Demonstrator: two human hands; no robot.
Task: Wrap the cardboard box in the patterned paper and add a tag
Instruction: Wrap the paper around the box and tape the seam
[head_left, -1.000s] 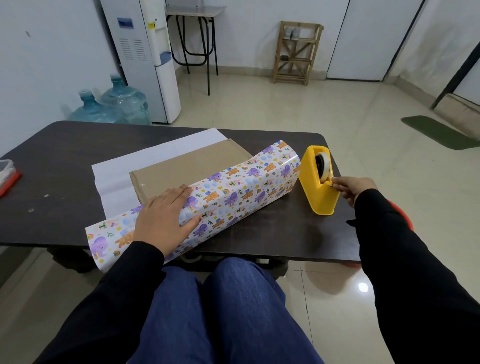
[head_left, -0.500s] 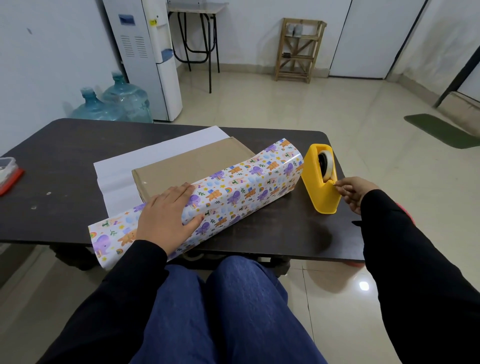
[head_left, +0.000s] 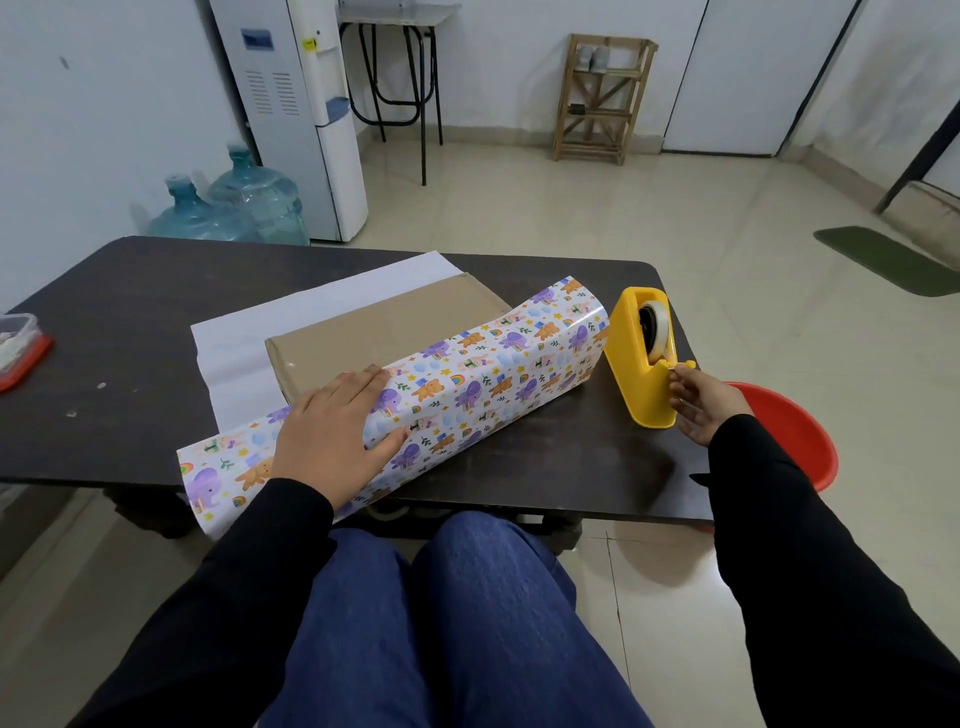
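Observation:
A flat brown cardboard box (head_left: 384, 332) lies on the dark table (head_left: 104, 322), on top of the patterned paper (head_left: 493, 369), whose white underside shows behind the box. The near flap of the paper is folded up over the box's front edge. My left hand (head_left: 332, 421) presses flat on that flap, fingers straight. A yellow tape dispenser (head_left: 644, 358) stands at the right end of the box. My right hand (head_left: 701, 400) is at the dispenser's cutter end, fingertips pinching at the tape end there.
A clear container with a red lid (head_left: 18, 353) sits at the table's left edge. A red basin (head_left: 795, 431) is on the floor right of the table. Water bottles (head_left: 234, 208) and a dispenser (head_left: 296, 109) stand behind. My knees are under the table's front edge.
My right hand has shifted slightly at the dispenser's cutter end, fingers spreading below the pinch. The left hand stays pressed on the paper flap.

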